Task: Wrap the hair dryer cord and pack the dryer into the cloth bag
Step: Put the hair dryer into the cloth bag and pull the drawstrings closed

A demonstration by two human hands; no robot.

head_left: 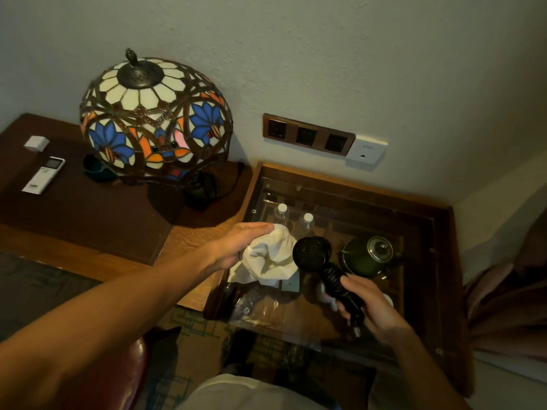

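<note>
A black hair dryer is held over the glass-topped side table, its round head pointing up and left. Its black cord is coiled around the handle, and the plug hangs below my palm. My right hand grips that wrapped handle. A crumpled white cloth bag sits just left of the dryer head. My left hand holds the bag from its left side, fingers stretched over the top. The bag's opening is not visible.
A stained-glass lamp stands on the wooden desk at left, with a white remote. Under the glass are two water bottles and a green kettle. Wall sockets sit above. A curtain hangs at right.
</note>
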